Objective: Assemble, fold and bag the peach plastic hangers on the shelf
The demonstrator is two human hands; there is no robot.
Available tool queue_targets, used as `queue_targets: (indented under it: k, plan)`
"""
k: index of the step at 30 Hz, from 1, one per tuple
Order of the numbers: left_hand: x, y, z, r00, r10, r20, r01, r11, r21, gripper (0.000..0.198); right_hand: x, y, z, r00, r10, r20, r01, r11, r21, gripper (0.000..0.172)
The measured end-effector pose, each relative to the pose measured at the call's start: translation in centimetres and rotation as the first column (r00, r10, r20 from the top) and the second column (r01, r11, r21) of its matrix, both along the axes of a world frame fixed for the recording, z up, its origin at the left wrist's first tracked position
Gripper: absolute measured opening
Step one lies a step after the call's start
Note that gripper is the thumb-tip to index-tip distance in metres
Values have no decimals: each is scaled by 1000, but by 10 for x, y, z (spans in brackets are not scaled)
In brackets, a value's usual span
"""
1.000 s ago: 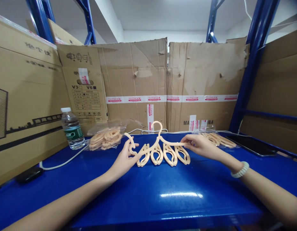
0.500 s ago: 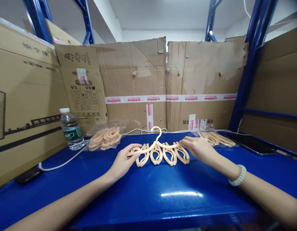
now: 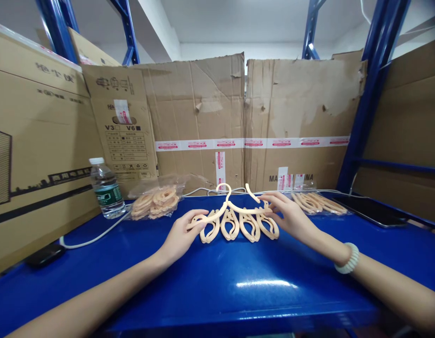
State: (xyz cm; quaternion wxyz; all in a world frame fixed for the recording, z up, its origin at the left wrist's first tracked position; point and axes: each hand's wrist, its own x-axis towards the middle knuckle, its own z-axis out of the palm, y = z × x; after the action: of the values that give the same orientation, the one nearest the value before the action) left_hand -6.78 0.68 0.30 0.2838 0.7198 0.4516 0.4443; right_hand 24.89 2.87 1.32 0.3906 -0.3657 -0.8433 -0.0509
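Both hands are on one peach plastic hanger [image 3: 234, 223], the folding kind with four loop clips in a row, lying flat on the blue surface [image 3: 238, 286] right between the two sets of fingers. The left hand [image 3: 180, 234] has its fingers [image 3: 198, 217] closed around the tip of the left arm. That arm sits low, almost down on the clips. The right hand [image 3: 291, 218] has its fingers [image 3: 271, 203] pinched on the right end, where a curved piece sticks up beside the hook. So I'd call it half folded: one side looks down, the other is mid-hinge, and it isn't in a bag.

Containers:
- A clear bag [image 3: 156, 202] sits out past the left fingers, stuffed with more peach pieces. I can't tell if it's sealed.
- A second clear bag [image 3: 317, 203] is just beyond the right fingers, with flatter peach pieces inside.
- A capped water bottle [image 3: 106, 188] stands further left of that first bag. How full it is, I can't tell.
- Cardboard boxes [image 3: 199, 122] wall off the back and sides, and what's in them is hidden.

There's also a dark tablet [image 3: 374, 211] far out to the right of the right fingers, and a white cable [image 3: 90, 239] runs along the left.
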Motion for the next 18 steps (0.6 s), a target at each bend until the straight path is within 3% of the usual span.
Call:
queue_targets:
  k: [3, 6, 11, 15, 18]
  plan:
    - [0, 0, 0, 1000, 3, 20, -3, 1000, 1, 38, -1, 4, -1, 961, 49, -274, -110, 970, -215, 33]
    - [1, 0, 1, 999, -9, 34, 9, 1000, -13, 37, 0, 5, 1, 896, 14, -443, -170, 934, -314, 40]
    - [3, -2, 3, 997, -17, 73, 18, 1000, -14, 37, -4, 0, 8, 832, 71, -550, -353, 833, -427, 47]
    - [3, -3, 4, 994, 26, 107, -27, 1000, 5, 36, -5, -2, 10, 800, 68, -596, -445, 734, -513, 37]
    - [3, -3, 3, 978, 17, 207, -13, 1000, -18, 40, -2, 2, 9, 704, 36, -710, -539, 678, -500, 32]
